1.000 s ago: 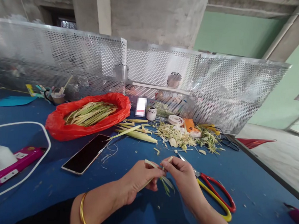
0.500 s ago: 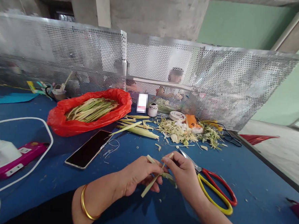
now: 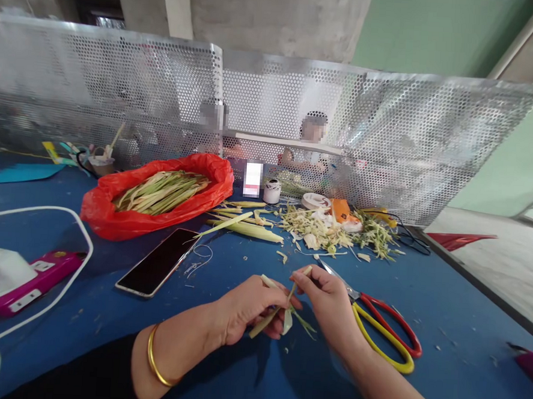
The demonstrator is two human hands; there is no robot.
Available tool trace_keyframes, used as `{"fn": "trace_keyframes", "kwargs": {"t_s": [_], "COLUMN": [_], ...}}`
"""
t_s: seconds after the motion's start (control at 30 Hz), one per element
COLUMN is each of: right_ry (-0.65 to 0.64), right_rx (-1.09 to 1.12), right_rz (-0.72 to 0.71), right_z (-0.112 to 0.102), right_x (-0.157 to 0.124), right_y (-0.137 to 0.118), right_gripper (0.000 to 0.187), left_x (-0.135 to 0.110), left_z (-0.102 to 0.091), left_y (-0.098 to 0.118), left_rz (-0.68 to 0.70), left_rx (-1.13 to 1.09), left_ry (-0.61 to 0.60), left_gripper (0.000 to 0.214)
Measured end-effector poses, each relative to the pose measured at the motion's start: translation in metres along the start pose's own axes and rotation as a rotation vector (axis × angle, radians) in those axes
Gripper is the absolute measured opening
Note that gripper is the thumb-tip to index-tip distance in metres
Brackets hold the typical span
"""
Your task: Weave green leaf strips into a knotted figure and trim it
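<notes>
1. Our L hand was closed round the lower end of a stalk, held just above the table, near its front edge.
2. Our R hand pinched the stalk's top end w/ thumb & forefinger. A peeled leaf hung between the hands.
3. Risk, as we judged it: the thin stalk could snap, or the leaf tear short, if the pinch pulled sideways.
4. Scissors lay just beside the R wrist; a careless sweep could knock them or nick skin.
5. Phone lay near the L hand; loose bits could scatter onto it.
</notes>
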State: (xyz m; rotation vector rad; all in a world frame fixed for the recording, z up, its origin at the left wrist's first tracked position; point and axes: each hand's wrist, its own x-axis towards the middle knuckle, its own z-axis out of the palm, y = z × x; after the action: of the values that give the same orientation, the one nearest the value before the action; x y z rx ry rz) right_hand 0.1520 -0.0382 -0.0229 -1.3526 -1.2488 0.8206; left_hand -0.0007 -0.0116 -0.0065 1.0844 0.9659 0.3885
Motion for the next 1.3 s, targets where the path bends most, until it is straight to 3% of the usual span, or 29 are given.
{"fn": "trace_keyframes", "kwargs": {"t_s": [0.07, 0.13, 0.23, 0.37, 0.47, 0.57, 0.7, 0.9, 1.0, 1.1, 1.23, 1.3], "right_ry": [-0.006, 0.087, 0.177, -0.153, -0.196, -0.146, -0.173, -0.068, -0.040, -0.010, 0.197, 0.259], "right_rx": [0.005, -0.027, -0.211, -0.415, -0.406, -0.263, -0.092, -0.087, -0.191, -0.370, -0.535, -0.550], "right_rz": [0.016, -0.014, -0.197, -0.353, -0.313, -0.154, 0.020, -0.029, -0.114, -0.316, -0.558, -0.611], "right_z": [-0.005, -0.011, -0.018, -0.015, -0.008, -0.005, -0.005, -0.001, 0.001, -0.004, -0.018, -0.021], "right_x": [0.004, 0.007, 0.008, 0.001, -0.003, -0.003, -0.002, -0.006, -0.005, -0.002, -0.005, -0.011], "right_y": [0.002, 0.004, 0.000, -0.010, -0.011, -0.009, -0.011, -0.012, -0.007, -0.006, -0.015, -0.019], "right_gripper": [0.031, 0.027, 0.032, 0.012, 0.011, 0.014, 0.021, 0.020, 0.018, 0.015, 0.015, 0.015], "left_x": [0.001, 0.002, 0.002, 0.003, 0.002, 0.000, -0.001, -0.003, -0.002, -0.001, 0.000, -0.001], "left_z": [0.000, 0.000, 0.000, 0.001, 0.003, 0.006, 0.005, 0.004, 0.006, 0.007, 0.002, -0.002], "left_y": [-0.001, -0.001, -0.003, -0.006, -0.007, -0.004, -0.001, 0.000, -0.002, -0.003, -0.001, 0.002], "left_rz": [0.026, 0.057, 0.115, 0.193, 0.219, 0.223, 0.194, 0.149, 0.135, 0.152, 0.180, 0.229], "left_rx": [-0.030, -0.035, 0.044, 0.266, 0.353, 0.284, 0.224, 0.272, 0.271, 0.204, -0.037, -0.155], "left_ry": [-0.007, -0.009, -0.001, 0.043, 0.036, 0.007, -0.002, -0.007, -0.010, 0.019, 0.078, 0.083], "left_gripper": [0.024, 0.028, 0.028, 0.025, 0.027, 0.029, 0.032, 0.028, 0.026, 0.027, 0.033, 0.037]}}
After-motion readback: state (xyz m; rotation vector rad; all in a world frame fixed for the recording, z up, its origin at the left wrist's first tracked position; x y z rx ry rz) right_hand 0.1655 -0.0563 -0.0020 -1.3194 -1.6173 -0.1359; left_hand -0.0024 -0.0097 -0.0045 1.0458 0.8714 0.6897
